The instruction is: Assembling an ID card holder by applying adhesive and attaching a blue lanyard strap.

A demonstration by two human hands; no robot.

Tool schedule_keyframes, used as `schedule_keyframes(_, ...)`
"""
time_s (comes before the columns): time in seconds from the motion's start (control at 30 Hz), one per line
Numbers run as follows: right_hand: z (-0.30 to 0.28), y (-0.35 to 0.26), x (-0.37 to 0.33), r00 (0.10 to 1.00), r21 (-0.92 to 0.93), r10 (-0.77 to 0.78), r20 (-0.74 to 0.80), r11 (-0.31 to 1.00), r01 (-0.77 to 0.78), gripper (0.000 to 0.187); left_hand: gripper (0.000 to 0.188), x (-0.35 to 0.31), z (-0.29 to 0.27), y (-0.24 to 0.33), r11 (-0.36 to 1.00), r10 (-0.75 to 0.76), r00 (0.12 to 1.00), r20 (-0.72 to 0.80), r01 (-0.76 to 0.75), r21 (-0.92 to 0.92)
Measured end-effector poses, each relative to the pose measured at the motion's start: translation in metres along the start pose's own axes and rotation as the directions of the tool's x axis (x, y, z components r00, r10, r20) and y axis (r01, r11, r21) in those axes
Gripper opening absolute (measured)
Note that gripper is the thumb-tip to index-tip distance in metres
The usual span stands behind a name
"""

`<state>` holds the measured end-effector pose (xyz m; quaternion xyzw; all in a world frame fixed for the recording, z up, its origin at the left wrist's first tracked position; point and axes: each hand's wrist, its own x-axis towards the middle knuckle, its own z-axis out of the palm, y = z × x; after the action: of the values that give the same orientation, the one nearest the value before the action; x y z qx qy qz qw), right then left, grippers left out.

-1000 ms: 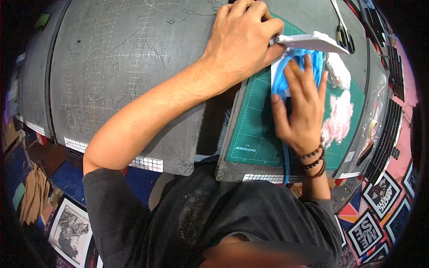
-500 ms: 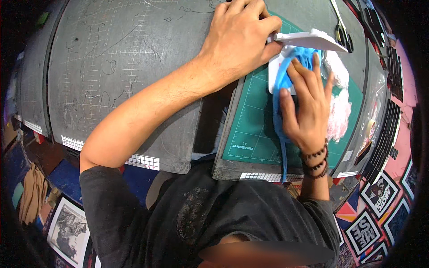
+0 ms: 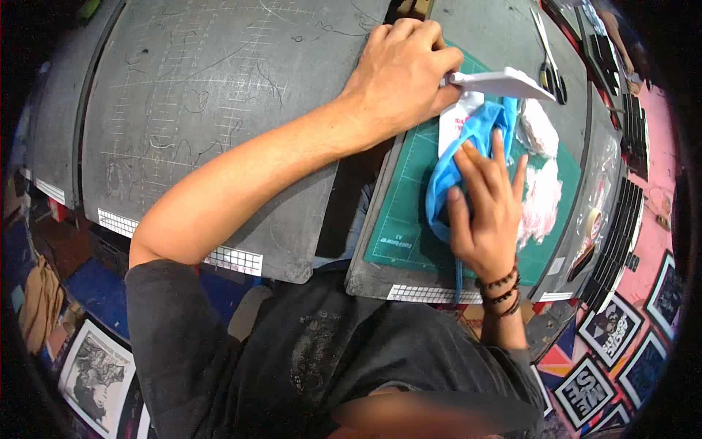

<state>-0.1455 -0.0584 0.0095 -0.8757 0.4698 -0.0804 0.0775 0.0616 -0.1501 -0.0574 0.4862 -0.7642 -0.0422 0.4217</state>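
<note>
My left hand (image 3: 409, 66) is closed, its fingers curled and its thumb against the hinge end of a raised white plastic flap (image 3: 501, 82). Beneath the flap lies a flat white base (image 3: 450, 130) with small red print, partly covered by blue stretchy cloth (image 3: 491, 121). The fingertips of my right hand (image 3: 486, 212) press on this cloth, fingers stretched and spread. A fold of the cloth runs down past my right thumb, and a narrow blue strip hangs over the table edge. What lies under my right palm is hidden.
A green cutting mat (image 3: 406, 227) lies under the work. To its right are a white wrapped bundle (image 3: 537, 128), pink-white shreds (image 3: 540, 201) and a tape roll (image 3: 593, 222). Black-handled scissors (image 3: 552, 77) rest farther back. A gap parts the two grey tabletops (image 3: 205, 139).
My right hand has slid toward me, drawing the blue cloth with it. More of the printed white base shows. The cloth now bulges farther left beside my thumb; my left hand still holds the flap.
</note>
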Motion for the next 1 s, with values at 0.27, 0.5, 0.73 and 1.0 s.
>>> schedule_keyframes(0.27,0.013,0.000,0.003,0.985,-0.092,-0.026,-0.172,0.996,0.011,0.039,0.029,0.005,0.009,-0.005,1.000,0.018,0.999,0.033,-0.017,-0.026)
schedule_keyframes(0.5,-0.006,-0.016,-0.055,0.987,0.334,-0.153,-0.045,0.929,0.159,0.016,0.030,0.005,0.005,-0.004,0.999,0.018,0.996,0.092,-0.022,0.041)
schedule_keyframes(0.73,-0.033,0.001,-0.039,0.971,0.435,0.011,-0.237,0.896,0.096,0.012,0.038,0.007,0.004,-0.004,0.999,-0.031,0.990,0.138,0.026,0.040)
schedule_keyframes(1.0,-0.012,0.039,0.023,0.943,-0.026,-0.126,-0.307,0.992,0.124,0.014,0.058,0.004,0.002,0.002,0.998,-0.021,0.992,0.122,0.014,0.053)
